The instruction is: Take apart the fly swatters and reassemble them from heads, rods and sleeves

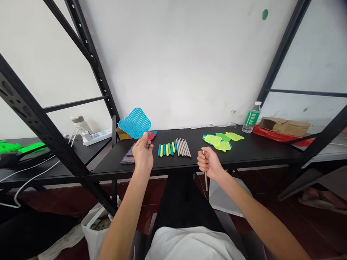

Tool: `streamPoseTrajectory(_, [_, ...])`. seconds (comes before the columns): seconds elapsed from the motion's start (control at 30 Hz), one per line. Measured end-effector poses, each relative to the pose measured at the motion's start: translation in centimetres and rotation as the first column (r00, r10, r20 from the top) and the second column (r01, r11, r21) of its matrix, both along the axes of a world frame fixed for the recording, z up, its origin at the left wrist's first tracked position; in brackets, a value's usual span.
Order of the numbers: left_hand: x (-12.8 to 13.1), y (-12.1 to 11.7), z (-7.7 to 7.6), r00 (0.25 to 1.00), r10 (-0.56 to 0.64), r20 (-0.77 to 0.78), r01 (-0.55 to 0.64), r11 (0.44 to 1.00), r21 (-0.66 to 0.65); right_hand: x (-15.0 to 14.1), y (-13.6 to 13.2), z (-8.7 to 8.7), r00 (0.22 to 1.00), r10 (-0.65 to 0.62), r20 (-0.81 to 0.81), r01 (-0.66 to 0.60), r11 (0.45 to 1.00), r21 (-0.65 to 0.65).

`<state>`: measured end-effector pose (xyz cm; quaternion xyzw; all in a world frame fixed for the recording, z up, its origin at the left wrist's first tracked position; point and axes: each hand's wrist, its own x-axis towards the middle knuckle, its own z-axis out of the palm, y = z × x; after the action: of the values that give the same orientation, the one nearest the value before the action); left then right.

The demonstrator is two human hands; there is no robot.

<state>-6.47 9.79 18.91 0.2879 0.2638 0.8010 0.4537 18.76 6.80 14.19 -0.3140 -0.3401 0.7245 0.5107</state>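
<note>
My left hand (pixel 143 151) pinches the lower end of a blue perforated fly swatter head (pixel 135 123), raised above the left part of the desk. A slim silver metal rod (pixel 206 181) hangs down from the fist of my right hand (pixel 209 162), in front of the desk edge. Between my hands lie a row of blue, green and yellow handle-like sticks (pixel 167 149) and, beside it, a row of silver rods (pixel 183 148). To the right, several yellow, green and blue swatter heads (pixel 222 140) overlap in a loose pile. Something red (pixel 152 136) shows behind my left hand.
The black desk (pixel 162 166) stands against a white wall, between black metal posts (pixel 94 61). A water bottle (pixel 251 117) and a cardboard piece (pixel 283 125) on red plastic are at the right. At the left sit a power strip (pixel 98 137) and cables.
</note>
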Motion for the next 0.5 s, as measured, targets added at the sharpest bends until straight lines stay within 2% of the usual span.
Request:
streamPoseTrajectory(0.1, [0.2,0.2,-0.2,1.0,-0.017,-0.005,0.017,1.0,-0.011,0.5,0.4,0.1,1.0,-0.013,-0.009,0.013,1.0,0.007])
streamPoseTrajectory(0.2, [0.4,0.3,-0.4,0.999,-0.022,-0.042,0.022,1.0,-0.004,0.8,2.2,-0.2,1.0,-0.009,0.003,0.009,1.0,0.025])
streamPoseTrajectory(0.27, [0.5,0.2,-0.6,0.998,-0.029,-0.058,0.029,1.0,0.003,0.9,4.3,-0.5,0.998,-0.032,0.054,0.031,0.999,0.02])
streamPoseTrajectory(0.37, [0.7,0.0,-0.5,0.998,-0.043,-0.048,0.042,0.999,-0.006,0.8,8.2,-1.1,0.971,-0.177,0.158,0.176,0.984,0.019])
streamPoseTrajectory(0.43, [0.9,-0.2,-0.4,0.998,-0.052,-0.045,0.051,0.999,-0.013,0.5,10.6,-1.5,0.924,-0.262,0.28,0.253,0.965,0.07])
streamPoseTrajectory(0.5, [1.1,-0.4,-0.2,0.997,-0.057,-0.05,0.055,0.998,-0.022,0.3,12.4,-2.0,0.905,-0.295,0.308,0.274,0.955,0.11])
